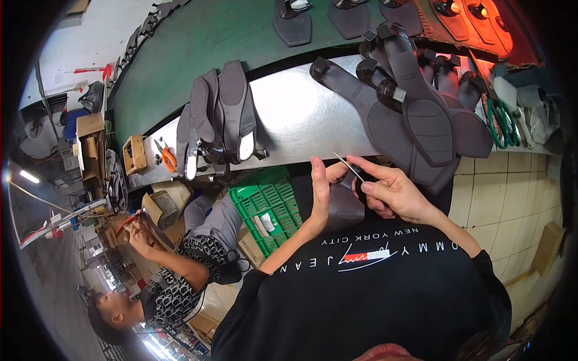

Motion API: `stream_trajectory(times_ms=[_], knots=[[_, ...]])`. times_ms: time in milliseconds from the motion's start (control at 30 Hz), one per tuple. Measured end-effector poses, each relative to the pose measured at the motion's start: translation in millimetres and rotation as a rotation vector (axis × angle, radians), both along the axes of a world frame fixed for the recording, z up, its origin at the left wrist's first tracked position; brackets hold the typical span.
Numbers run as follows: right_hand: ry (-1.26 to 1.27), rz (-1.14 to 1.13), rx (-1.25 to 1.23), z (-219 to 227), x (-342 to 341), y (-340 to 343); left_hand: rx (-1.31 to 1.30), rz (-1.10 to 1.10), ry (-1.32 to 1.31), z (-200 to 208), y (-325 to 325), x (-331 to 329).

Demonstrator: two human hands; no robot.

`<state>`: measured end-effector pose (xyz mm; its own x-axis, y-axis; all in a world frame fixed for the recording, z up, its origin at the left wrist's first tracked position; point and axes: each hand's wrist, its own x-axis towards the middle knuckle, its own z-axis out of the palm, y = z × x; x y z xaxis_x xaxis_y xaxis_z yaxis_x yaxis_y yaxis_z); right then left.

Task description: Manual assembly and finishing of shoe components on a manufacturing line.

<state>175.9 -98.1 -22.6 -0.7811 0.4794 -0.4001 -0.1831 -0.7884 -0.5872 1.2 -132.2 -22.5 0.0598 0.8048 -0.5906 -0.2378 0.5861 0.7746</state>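
Note:
In front of my chest, my right hand (394, 191) pinches a slim pointed metal tool (349, 166); its exact kind is unclear. The tip slants up and left toward my left hand (324, 192). That hand has its thumb raised and its fingers curled round the strap end of a dark grey sandal (347, 210), partly hidden by both hands. Beyond my right hand, a pile of dark grey high-heeled sandals (428, 123) lies sole up on the metal bench edge (289, 114). More sandals (233, 96) lie to the left.
Orange-handled pliers (168, 159) and a wooden box (134, 154) sit on the bench at left. Green-handled scissors (501, 123) are at right. Several soles lie on the green belt (174, 78). Below is a green crate (268, 207); a co-worker (180, 271) sits at left.

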Motion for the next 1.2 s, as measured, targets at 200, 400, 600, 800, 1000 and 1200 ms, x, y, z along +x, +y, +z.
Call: stream_trajectory(times_ms=[200, 400, 600, 800, 1000, 1200], knots=[[-0.04, 0.033, -0.01, -0.3, 1.1, 2.6, -0.08, -0.096, 0.069, -0.8, 2.0, -6.0], [-0.271, 0.118, 0.215, 2.3, 2.7, 1.5, -0.126, -0.067, 0.062, -8.4, 2.7, -7.5], [-0.185, 0.106, 0.062, 1.7, 4.9, 4.6, -0.114, -0.07, 0.035, -13.1, 2.9, -10.6], [-0.019, 0.076, -0.211, -3.7, 11.7, 12.1, -0.043, -0.107, -0.025, -24.6, 8.7, -10.9], [0.055, 0.088, -0.208, -4.0, 13.0, 20.4, 0.214, -0.185, -0.122, -2.6, 10.4, -18.3], [0.045, -0.28, 0.261, 33.4, 32.6, 37.3, 0.687, -0.072, 0.515, 69.6, 40.3, -110.6]])
